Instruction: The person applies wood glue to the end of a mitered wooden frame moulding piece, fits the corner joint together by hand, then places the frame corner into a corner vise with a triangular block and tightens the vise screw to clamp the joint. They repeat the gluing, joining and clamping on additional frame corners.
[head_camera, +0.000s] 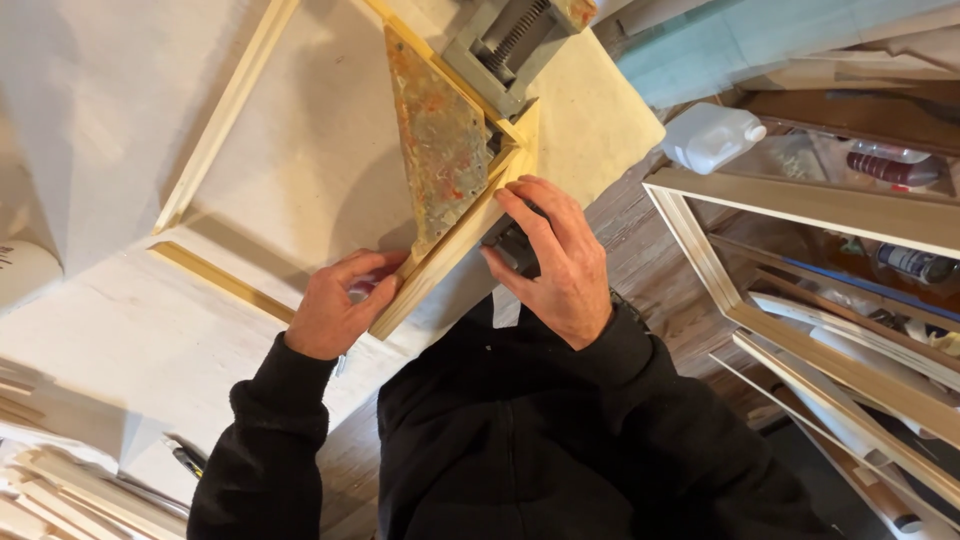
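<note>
At surface edge, pale wooden picture frame (455, 255) corner sits against stained triangular block (440, 140), grey metal clamp (505, 50) above. Left hand (335, 305) curled, gripping frame rail. Right hand (555, 260) fingers bent, pressing outer rail over dark object. White plastic bottle (710, 135), stacked frames (830, 290) right.

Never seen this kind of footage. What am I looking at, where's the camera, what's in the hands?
There is no machine: a person works with two bare hands. The single picture comes from a camera on their head, looking down. On the pale work surface lies a light wooden frame, one corner set in a grey metal corner clamp with a stained triangular plate. The left hand grips the frame rail and seems to hold a small object, too hidden to name. The right hand presses a dark tool against the rail's outer side. A white plastic bottle and more frames sit right.
</note>
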